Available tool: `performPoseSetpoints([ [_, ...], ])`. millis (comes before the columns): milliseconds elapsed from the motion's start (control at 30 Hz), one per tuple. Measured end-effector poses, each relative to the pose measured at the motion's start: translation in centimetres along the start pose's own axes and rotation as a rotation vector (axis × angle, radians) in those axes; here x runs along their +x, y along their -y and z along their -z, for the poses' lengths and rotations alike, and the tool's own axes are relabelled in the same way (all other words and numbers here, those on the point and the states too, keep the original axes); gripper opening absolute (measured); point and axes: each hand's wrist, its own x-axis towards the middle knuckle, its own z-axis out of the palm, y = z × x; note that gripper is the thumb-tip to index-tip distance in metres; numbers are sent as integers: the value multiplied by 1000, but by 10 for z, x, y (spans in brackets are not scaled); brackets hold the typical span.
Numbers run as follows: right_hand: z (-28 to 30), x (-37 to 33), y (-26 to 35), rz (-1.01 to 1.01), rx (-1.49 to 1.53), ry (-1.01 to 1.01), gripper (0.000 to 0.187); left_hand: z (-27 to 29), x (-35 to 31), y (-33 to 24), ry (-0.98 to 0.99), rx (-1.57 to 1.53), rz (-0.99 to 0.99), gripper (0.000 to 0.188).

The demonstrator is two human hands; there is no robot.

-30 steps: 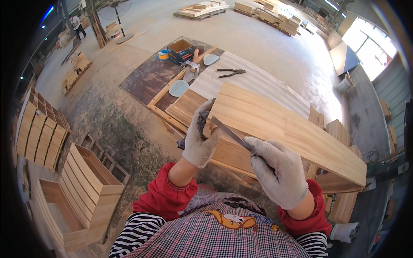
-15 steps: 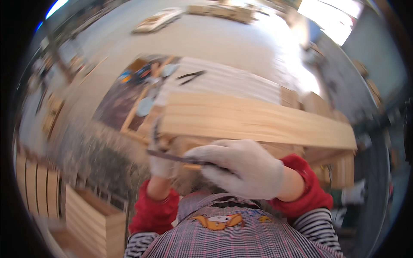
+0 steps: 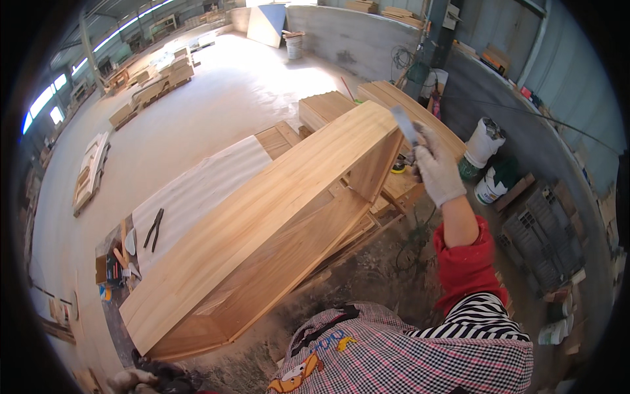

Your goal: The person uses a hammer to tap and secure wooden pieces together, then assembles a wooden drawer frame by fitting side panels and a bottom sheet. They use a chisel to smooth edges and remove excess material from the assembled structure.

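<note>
A long, open-sided box of pale wood [image 3: 262,217] lies slantwise across the work surface, its broad plank side uppermost. At its far right end, my right hand [image 3: 438,172], in a whitish work glove, is closed around a putty knife [image 3: 405,126]. The flat metal blade points up and left, at or just above the end of the plank; contact is unclear. My left hand [image 3: 131,379], also gloved, is low at the left rim by the box's near end. It is dark and partly cut off, so its fingers cannot be made out.
Black-handled pliers [image 3: 154,230] lie on a white sheet [image 3: 203,190] beyond the box. A tray of tools [image 3: 118,266] sits at the left. Wooden panels [image 3: 325,108] are stacked behind the box's far end. Buckets [image 3: 491,184] and dark plastic crates [image 3: 545,230] stand at right.
The view has swung right. My right hand has carried the putty knife from in front of my body out to the box's far end. My left hand has dropped to the lower left.
</note>
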Motion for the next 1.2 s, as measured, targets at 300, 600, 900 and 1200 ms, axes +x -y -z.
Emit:
performPoseSetpoints([
  [300, 25, 43, -29, 86, -143, 5, 44, -95, 7, -5, 813, 691, -452, 40],
  [600, 27, 33, -7, -24, -172, 54, 41, -96, 1, -3, 794, 690, -442, 38],
  [900, 28, 33, 8, 138, -581, 84, 41, -99, 1, -3, 780, 676, -488, 36],
  [1200, 29, 30, 7, -94, -145, 104, 41, -98, -1, -4, 768, 670, -459, 39],
])
